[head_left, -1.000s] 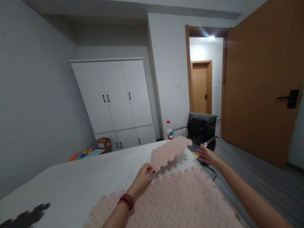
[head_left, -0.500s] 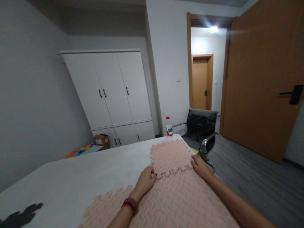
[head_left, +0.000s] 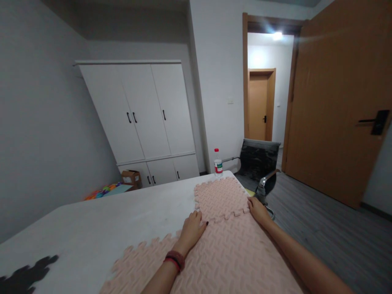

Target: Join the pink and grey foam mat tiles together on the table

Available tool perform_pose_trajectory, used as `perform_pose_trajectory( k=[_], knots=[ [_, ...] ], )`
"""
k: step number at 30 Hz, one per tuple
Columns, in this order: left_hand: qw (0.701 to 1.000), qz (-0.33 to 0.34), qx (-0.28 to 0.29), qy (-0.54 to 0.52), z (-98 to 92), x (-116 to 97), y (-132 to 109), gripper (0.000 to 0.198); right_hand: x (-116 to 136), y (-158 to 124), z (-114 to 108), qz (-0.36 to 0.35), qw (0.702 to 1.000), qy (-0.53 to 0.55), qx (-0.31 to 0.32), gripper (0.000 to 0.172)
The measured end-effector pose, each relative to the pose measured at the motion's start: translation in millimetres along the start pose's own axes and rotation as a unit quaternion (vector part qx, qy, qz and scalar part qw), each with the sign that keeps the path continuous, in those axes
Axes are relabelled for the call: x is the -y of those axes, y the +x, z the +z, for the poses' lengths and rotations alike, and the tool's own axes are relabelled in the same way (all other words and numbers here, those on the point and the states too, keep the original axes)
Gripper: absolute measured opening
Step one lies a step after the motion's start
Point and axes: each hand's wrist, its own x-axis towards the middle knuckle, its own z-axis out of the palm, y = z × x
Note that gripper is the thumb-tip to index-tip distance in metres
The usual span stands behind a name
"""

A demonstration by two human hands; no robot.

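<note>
A small pink foam mat tile [head_left: 219, 197] with jagged puzzle edges lies flat at the far right end of the white table [head_left: 137, 212]. Its near edge meets a larger pink foam mat [head_left: 239, 257] along a toothed seam. My left hand [head_left: 193, 228] rests at the left end of this seam, thumb stretched away from the fingers and lying on the mat. At the seam's right end, my right hand [head_left: 259, 211] closes its fingertips on the tile's edge, beside the table's side. The undersides of the fingers are hidden.
A water bottle [head_left: 218, 165] with a red cap stands behind the tile. A black chair [head_left: 257, 161] is close to the table's right side. A dark, jagged-edged piece [head_left: 27, 275] lies at the near left. A cardboard box [head_left: 131, 178] sits beyond the table.
The gaps along the seam have narrowed, and the teeth now sit closer together. My left hand has shifted slightly right, its thumb stretched further over the mat. My right hand stays at the edge.
</note>
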Motion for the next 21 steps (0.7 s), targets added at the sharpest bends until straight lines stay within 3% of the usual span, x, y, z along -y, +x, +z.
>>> perform_pose_trajectory(
  k=[6,13,16,21],
  knots=[
    [1.0,0.007,0.013,0.025,-5.2,-8.2,2.3,0.036,2.8,0.5,2.6,0.02,0.998,-0.052,0.015,0.039],
    [0.984,0.139,0.11,-0.029,-1.3,-27.5,13.4,0.063,22.8,22.7,-0.7,-0.018,0.993,-0.112,0.042,0.05],
    [0.981,0.145,0.119,-0.043,2.0,-29.3,16.7,0.06,38.8,28.5,11.0,-0.052,0.989,-0.116,0.076,0.05],
    [0.983,0.124,0.126,-0.044,5.7,-33.8,12.1,0.046,48.6,23.8,34.9,-0.069,0.983,-0.111,0.13,0.073]
  ],
)
